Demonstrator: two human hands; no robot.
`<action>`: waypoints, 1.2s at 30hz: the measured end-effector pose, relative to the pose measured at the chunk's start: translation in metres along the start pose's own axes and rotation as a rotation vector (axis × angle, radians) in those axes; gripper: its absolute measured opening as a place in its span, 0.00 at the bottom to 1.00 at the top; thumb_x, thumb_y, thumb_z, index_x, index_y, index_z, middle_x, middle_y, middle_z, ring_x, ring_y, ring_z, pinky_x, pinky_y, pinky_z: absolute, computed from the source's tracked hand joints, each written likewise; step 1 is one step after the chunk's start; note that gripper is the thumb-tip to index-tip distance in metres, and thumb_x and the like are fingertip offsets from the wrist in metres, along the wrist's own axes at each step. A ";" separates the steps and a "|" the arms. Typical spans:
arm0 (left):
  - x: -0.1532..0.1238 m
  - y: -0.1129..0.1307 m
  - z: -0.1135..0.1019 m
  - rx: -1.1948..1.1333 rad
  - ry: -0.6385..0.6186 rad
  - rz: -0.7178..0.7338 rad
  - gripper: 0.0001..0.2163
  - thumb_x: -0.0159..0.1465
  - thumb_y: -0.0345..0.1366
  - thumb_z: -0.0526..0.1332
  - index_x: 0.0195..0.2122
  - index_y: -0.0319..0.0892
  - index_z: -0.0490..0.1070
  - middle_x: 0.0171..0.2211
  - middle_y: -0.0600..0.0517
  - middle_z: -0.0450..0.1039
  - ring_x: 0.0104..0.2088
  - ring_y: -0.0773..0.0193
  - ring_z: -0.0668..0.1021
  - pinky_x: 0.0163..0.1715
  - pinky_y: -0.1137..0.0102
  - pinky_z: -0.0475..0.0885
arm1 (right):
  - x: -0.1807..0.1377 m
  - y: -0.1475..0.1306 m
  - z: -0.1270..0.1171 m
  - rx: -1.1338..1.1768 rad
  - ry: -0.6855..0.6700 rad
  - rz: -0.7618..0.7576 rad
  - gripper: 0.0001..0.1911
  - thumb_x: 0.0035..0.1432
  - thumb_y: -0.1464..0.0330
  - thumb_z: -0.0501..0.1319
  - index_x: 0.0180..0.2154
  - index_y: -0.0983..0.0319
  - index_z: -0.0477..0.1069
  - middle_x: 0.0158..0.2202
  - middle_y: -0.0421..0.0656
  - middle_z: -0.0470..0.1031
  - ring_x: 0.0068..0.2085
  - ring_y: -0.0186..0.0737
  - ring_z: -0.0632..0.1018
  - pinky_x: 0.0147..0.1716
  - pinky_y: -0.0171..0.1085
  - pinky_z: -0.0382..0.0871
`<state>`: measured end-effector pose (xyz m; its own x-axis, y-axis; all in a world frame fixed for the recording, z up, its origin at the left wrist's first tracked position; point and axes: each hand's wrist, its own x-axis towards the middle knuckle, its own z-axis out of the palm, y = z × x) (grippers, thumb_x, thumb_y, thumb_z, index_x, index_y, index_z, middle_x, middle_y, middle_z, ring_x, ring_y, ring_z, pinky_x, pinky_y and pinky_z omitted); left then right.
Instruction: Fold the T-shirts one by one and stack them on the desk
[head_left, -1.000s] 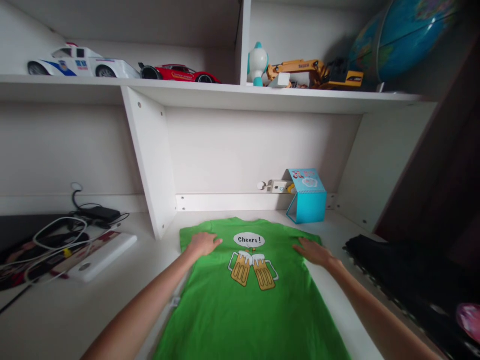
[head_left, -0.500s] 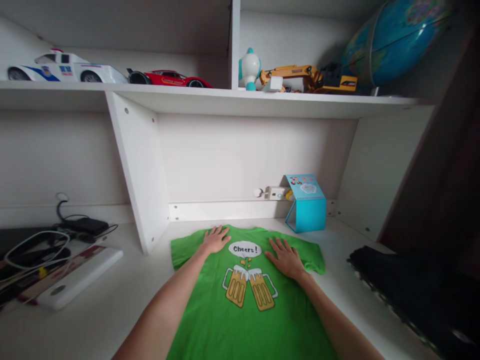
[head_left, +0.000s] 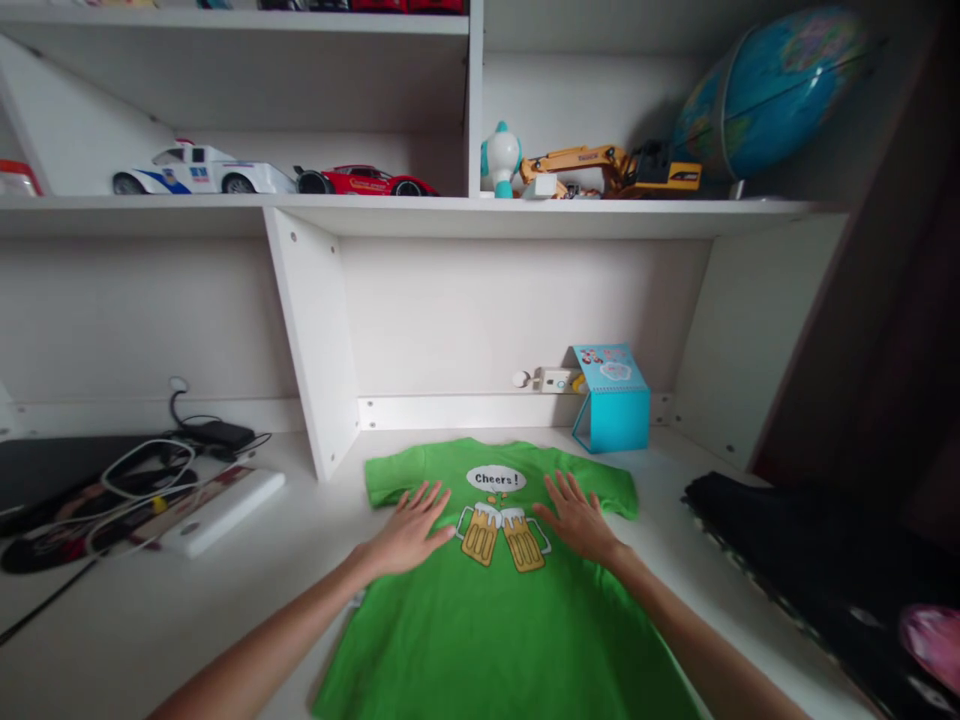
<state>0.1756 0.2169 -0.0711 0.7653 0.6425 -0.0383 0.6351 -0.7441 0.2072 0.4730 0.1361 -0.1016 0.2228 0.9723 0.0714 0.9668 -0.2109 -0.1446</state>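
A green T-shirt point(head_left: 480, 640) lies spread face up on the white desk, its collar toward the back wall. Its front carries a "Cheers!" bubble and two printed beer mugs. My left hand point(head_left: 409, 532) rests on the shirt's left part, fingers spread, beside the left mug. On the right part, below the sleeve, my right hand point(head_left: 579, 522) lies flat with its fingers apart. Both hands hold nothing. The right sleeve is slightly bunched near its hem, and the shirt's lower edge is out of the frame.
A blue desk calendar point(head_left: 619, 418) stands behind the right sleeve, near a power socket point(head_left: 556, 380). Dark folded cloth point(head_left: 795, 560) lies at the right. Cables point(head_left: 146, 480) and a white power strip point(head_left: 225, 510) sit at the left. Above, a shelf point(head_left: 420, 207) holds toy cars and a globe point(head_left: 780, 95).
My left hand has slid down and outward from near the collar to beside the left mug. The right hand stays about where it was on the shirt. The camera view has shifted.
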 end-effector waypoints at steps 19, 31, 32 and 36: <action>-0.039 0.008 0.027 0.012 0.128 -0.169 0.34 0.58 0.63 0.38 0.62 0.51 0.43 0.64 0.50 0.35 0.63 0.51 0.43 0.56 0.48 0.41 | -0.041 -0.003 0.009 -0.026 -0.047 0.037 0.42 0.55 0.43 0.35 0.63 0.61 0.40 0.64 0.47 0.39 0.63 0.48 0.43 0.56 0.54 0.41; -0.033 0.002 0.029 -0.022 0.105 -0.154 0.33 0.59 0.61 0.39 0.63 0.52 0.41 0.64 0.52 0.31 0.63 0.51 0.41 0.56 0.48 0.39 | -0.031 0.005 0.019 -0.048 -0.031 0.006 0.40 0.57 0.45 0.34 0.63 0.62 0.39 0.64 0.47 0.38 0.63 0.48 0.43 0.55 0.57 0.42; -0.033 0.002 0.029 -0.020 0.106 -0.154 0.33 0.59 0.61 0.39 0.62 0.52 0.41 0.64 0.52 0.32 0.63 0.52 0.41 0.57 0.48 0.39 | -0.030 0.005 0.020 -0.049 -0.029 0.004 0.40 0.57 0.45 0.35 0.63 0.62 0.39 0.64 0.47 0.38 0.63 0.48 0.43 0.55 0.57 0.42; -0.034 0.003 0.028 -0.007 0.105 -0.160 0.33 0.59 0.61 0.38 0.62 0.53 0.41 0.64 0.52 0.32 0.63 0.53 0.42 0.57 0.49 0.39 | -0.029 0.005 0.021 -0.051 -0.018 -0.005 0.39 0.57 0.46 0.36 0.63 0.62 0.39 0.64 0.47 0.39 0.63 0.48 0.43 0.55 0.57 0.44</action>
<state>0.1547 0.1879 -0.0969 0.6395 0.7682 0.0306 0.7466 -0.6301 0.2134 0.4691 0.1086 -0.1249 0.2159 0.9749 0.0538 0.9731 -0.2103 -0.0936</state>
